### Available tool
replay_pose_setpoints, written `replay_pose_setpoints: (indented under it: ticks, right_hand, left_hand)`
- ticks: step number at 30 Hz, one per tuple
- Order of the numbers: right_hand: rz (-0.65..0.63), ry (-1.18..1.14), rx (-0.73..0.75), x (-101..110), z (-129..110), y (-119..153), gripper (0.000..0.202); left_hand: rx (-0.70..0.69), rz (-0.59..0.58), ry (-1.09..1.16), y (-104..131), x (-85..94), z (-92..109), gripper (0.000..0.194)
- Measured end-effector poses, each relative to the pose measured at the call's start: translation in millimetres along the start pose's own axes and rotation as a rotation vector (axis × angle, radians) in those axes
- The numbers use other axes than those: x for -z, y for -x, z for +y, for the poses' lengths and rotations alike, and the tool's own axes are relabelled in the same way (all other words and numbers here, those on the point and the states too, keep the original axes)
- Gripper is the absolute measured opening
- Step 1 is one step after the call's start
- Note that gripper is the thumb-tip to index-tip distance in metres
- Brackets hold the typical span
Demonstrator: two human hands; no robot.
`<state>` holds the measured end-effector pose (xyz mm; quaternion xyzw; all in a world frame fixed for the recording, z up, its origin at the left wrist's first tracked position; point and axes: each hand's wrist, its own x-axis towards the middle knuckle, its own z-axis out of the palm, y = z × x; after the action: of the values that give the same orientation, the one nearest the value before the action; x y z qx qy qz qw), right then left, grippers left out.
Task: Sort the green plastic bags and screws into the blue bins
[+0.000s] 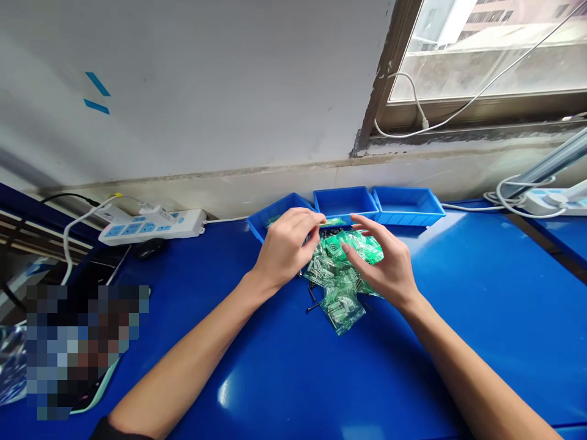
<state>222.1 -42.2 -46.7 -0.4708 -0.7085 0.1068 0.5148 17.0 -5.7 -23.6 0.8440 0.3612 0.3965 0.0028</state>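
My left hand (291, 247) is closed in a pinch above the left side of a pile of packets. A narrow green plastic packet (334, 221) extends from its fingertips, in front of the middle bin; its other details are too small to make out. My right hand (387, 263) is open over the pile's right side, thumb and fingers apart, with nothing visible between them. Below and between the hands lie several clear green plastic packets (342, 305) with small metal parts inside. Loose dark screws (312, 308) lie beside and under them.
Three blue bins stand along the wall: a left bin (293, 201) with some green packets, a middle bin (343, 198) and a right bin (408, 208). A white power strip (153, 227) lies at left, near a pixelated phone-like object (110, 382). White cables (481, 208) run at right.
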Motion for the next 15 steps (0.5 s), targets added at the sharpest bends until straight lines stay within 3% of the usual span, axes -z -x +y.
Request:
replay_pose_setpoints:
  ticks: [2, 6, 10, 15]
  right_hand:
    - [-0.048, -0.217, -0.14, 0.6, -3.0, -1.2, 0.054]
    - [-0.161, -0.529, -0.358, 3.1, -8.4, -4.7, 0.03]
    - [-0.136, -0.607, -0.408, 2.4, -9.7, -6.1, 0.026]
    - [-0.158, -0.686, -0.406, -2.6, -8.2, -3.2, 0.024]
  left_hand:
    - [0.13, 0.012, 0.187, -3.6, 7.4, 10.6, 0.015]
    - [0.305, -0.096, 0.52, -6.6, 17.7, 22.0, 0.014]
    - [0.372, -0.224, 0.721, -6.3, 20.6, 20.0, 0.031]
    - [0.436, -0.202, 0.792, -7.9, 20.0, 20.1, 0.012]
